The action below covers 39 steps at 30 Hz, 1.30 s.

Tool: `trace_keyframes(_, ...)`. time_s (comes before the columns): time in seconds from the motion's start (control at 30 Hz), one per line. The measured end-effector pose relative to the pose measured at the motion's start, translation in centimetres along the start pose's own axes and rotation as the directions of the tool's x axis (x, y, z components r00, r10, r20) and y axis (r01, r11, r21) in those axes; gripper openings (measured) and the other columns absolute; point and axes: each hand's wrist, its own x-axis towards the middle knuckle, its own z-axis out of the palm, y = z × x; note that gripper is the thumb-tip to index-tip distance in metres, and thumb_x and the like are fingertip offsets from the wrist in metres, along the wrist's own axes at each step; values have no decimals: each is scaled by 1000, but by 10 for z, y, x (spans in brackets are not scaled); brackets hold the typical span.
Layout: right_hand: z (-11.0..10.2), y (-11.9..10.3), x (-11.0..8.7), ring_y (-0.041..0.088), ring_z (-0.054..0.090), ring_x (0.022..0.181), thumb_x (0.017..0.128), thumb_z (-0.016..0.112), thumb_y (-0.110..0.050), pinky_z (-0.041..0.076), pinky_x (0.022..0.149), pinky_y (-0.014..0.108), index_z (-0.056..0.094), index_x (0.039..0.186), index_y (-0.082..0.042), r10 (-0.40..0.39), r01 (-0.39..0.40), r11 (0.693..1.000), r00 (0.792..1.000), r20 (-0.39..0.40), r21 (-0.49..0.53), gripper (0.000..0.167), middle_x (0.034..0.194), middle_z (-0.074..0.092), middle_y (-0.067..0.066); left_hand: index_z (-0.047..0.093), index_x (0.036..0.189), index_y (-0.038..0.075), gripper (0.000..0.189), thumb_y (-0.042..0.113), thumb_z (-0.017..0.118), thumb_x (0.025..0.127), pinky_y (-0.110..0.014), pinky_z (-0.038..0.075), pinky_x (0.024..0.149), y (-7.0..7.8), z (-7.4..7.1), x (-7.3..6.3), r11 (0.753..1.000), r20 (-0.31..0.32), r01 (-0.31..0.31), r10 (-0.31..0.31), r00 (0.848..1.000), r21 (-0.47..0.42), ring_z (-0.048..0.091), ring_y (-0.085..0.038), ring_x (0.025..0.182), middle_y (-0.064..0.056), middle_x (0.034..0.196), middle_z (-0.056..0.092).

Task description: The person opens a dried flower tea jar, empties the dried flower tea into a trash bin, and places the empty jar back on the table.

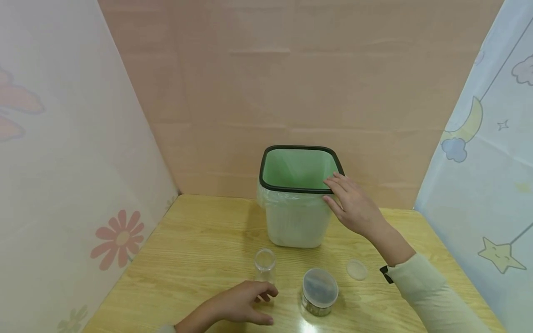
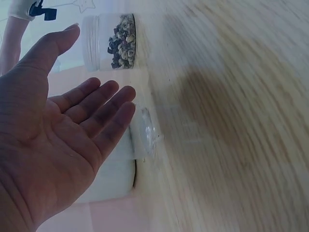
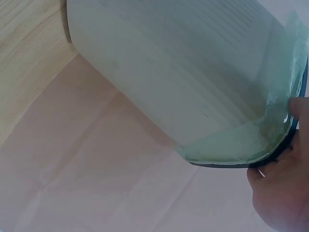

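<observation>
A white trash bin [image 1: 297, 222] with a dark rim stands upright on the table, lined with a thin green bag [image 1: 287, 167] folded over its edge. My right hand [image 1: 354, 206] holds the bin's near right corner, fingers over the rim and thumb outside; the right wrist view shows the thumb [image 3: 298, 107] against the bag. My left hand [image 1: 241, 303] is held low over the table with nothing in it, fingers loosely extended. Just beyond its fingertips stands a clear empty container [image 1: 265, 262], partly hidden by the hand.
Right of my left hand stands a lidded clear jar [image 1: 319, 289] of dark and pale dried pieces [image 2: 123, 42]. A round translucent lid [image 1: 356, 269] lies flat on the table [image 1: 200, 240] to the jar's right. Patterned sheets flank both sides, and a plain backdrop [image 1: 291, 83] rises behind.
</observation>
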Motion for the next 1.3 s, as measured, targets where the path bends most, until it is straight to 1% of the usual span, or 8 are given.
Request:
trace_keyframes(0.37, 0, 3, 1, 43, 38, 143, 99, 66, -21, 31, 115, 58, 53, 140, 4, 4, -4, 1000, 999, -34, 7, 49, 142, 53, 22, 46, 146, 6, 69, 36, 76, 92, -24, 52, 94, 1, 7, 20, 998, -24, 2, -4, 1000, -62, 59, -10, 121, -6, 139, 59)
trace_keyframes(0.6, -2, 0, -2, 42, 38, 143, 98, 67, -20, 32, 115, 58, 50, 144, 3, -5, 5, 1000, 1000, -20, -14, 54, 146, 51, 23, 40, 151, 8, 79, 37, 79, 89, -26, 50, 99, 4, 12, 30, 997, -43, 11, -14, 999, -75, 57, -12, 125, -4, 142, 56)
trace_keyframes(0.77, -4, -6, -5, 43, 43, 139, 94, 71, -16, 35, 112, 58, 53, 141, 3, -53, 52, 999, 995, -84, -17, 54, 143, 53, 23, 41, 151, 10, 79, 39, 79, 88, -26, 50, 98, 6, 15, 36, 999, -61, 29, -31, 998, -36, 58, -12, 123, -1, 141, 57)
trace_keyframes(0.87, -4, -7, -7, 42, 48, 133, 89, 75, -13, 39, 108, 58, 57, 137, 4, -110, 108, 994, 982, -151, -25, 53, 138, 57, 24, 41, 151, 11, 80, 40, 80, 88, -27, 50, 98, 7, 17, 39, 999, -57, 36, -36, 998, -10, 58, -12, 124, 1, 142, 56)
trace_keyframes(0.97, -4, -8, -9, 41, 53, 126, 88, 74, -11, 43, 104, 56, 60, 132, 5, -168, 167, 986, 961, -221, -26, 48, 133, 60, 24, 41, 151, 12, 81, 41, 80, 87, -27, 49, 99, 9, 17, 42, 999, -48, 44, -45, 998, -5, 57, -12, 125, 2, 143, 55)
trace_keyframes(1.1, -6, -12, -14, 39, 57, 116, 101, 60, -22, 46, 99, 50, 64, 126, 5, -217, 217, 976, 932, -289, -31, 37, 125, 63, 23, 40, 152, 14, 82, 42, 81, 86, -27, 48, 101, 10, 18, 47, 996, -33, 75, -76, 997, -44, 54, -12, 127, 3, 145, 53)
trace_keyframes(1.2, -5, -15, -18, 39, 58, 109, 107, 47, -30, 47, 94, 47, 66, 122, 6, -244, 240, 969, 918, -313, -51, 43, 120, 65, 22, 41, 151, 16, 82, 42, 82, 85, -27, 48, 102, 11, 19, 50, 992, -25, 105, -107, 994, -69, 53, -11, 128, 5, 146, 52)
trace_keyframes(1.3, -4, -19, -21, 39, 59, 105, 107, 45, -30, 48, 89, 47, 67, 120, 6, -269, 265, 962, 903, -336, -60, 44, 117, 66, 22, 43, 150, 17, 81, 43, 83, 84, -26, 48, 100, 12, 20, 53, 991, -27, 118, -120, 992, -61, 53, -11, 128, 6, 145, 51)
